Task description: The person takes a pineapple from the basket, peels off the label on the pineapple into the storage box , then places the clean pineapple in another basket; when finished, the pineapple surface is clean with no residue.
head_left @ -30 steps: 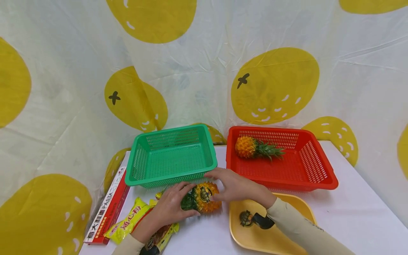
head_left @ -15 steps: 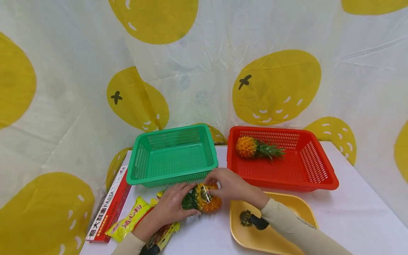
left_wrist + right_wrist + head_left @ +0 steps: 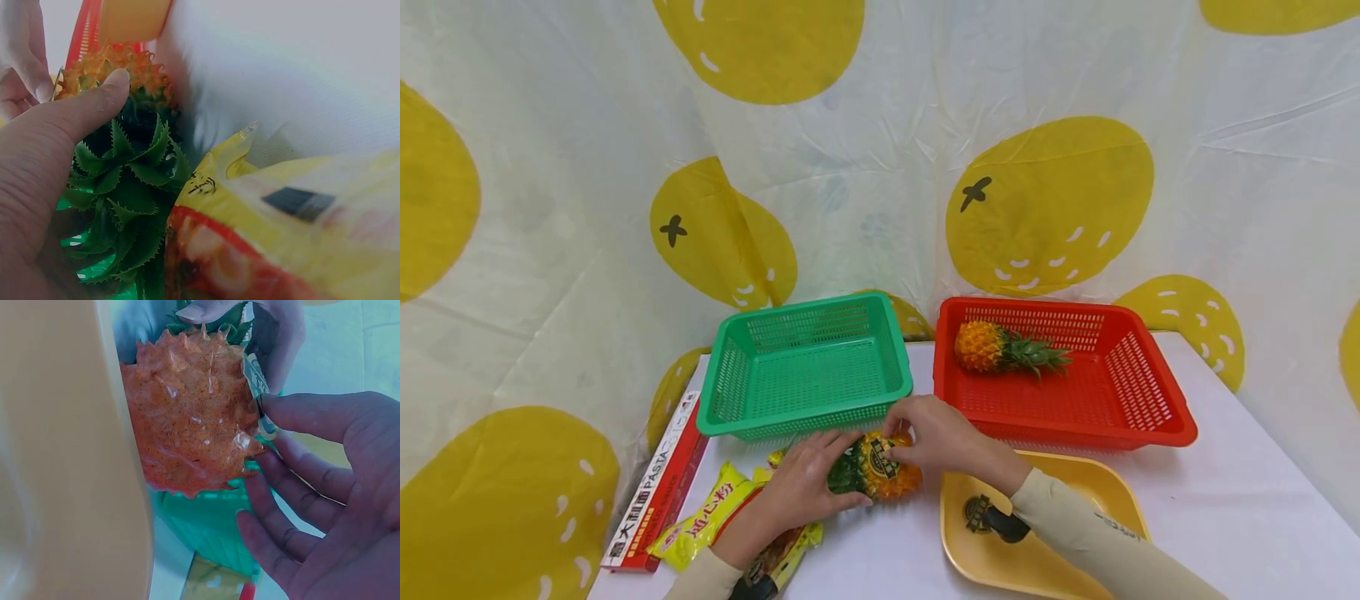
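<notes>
Your left hand [image 3: 801,483] gripped the leafy crown of a small pineapple [image 3: 874,477], thumb across the leaves. Your right hand [image 3: 936,437] lay slack with straight fingers, fingertips [image 3: 270,403] touching its round label [image 3: 880,461]. The pineapple lay on the table [image 3: 1225,500], just before the green basket [image 3: 805,367], beside the yellow tray [image 3: 1060,533] and snack packets [image 3: 707,517].

I see an empty green basket [image 3: 805,367] next to a red basket [image 3: 1060,375] with a pineapple [image 3: 1000,347] lying inside. A yellow tray [image 3: 1045,533] sits near me. A red pasta box [image 3: 655,487] and yellow snack bags [image 3: 700,521] lie left.
</notes>
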A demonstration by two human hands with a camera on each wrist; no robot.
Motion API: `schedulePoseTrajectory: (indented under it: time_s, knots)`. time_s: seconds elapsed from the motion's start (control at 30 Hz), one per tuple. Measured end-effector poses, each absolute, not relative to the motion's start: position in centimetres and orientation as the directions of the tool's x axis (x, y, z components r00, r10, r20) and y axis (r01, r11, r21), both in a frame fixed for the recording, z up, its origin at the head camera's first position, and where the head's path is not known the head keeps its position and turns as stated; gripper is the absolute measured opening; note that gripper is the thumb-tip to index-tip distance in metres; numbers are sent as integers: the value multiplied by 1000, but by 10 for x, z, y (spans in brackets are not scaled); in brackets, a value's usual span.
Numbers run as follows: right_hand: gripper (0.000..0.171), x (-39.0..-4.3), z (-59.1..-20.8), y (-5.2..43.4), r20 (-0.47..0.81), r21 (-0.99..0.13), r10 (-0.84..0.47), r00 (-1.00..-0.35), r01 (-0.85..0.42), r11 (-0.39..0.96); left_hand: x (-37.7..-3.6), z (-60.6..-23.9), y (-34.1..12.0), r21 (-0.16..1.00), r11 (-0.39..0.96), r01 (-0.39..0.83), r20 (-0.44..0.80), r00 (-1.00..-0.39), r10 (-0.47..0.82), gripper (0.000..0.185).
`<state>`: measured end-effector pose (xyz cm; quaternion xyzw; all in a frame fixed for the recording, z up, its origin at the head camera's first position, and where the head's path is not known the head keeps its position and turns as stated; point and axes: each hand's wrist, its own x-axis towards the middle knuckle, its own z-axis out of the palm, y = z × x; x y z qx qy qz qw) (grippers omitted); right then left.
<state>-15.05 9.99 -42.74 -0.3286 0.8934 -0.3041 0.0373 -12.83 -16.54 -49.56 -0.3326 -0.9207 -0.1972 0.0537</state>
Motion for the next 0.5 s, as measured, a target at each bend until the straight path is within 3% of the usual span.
schedulePoseTrajectory:
  time_s: [0.5]
  knots:
    - [13,-140,-418,114,139,-779,-642,-754,-484,400,-130,-497,-166,329,700,634,215,-772,598,96]
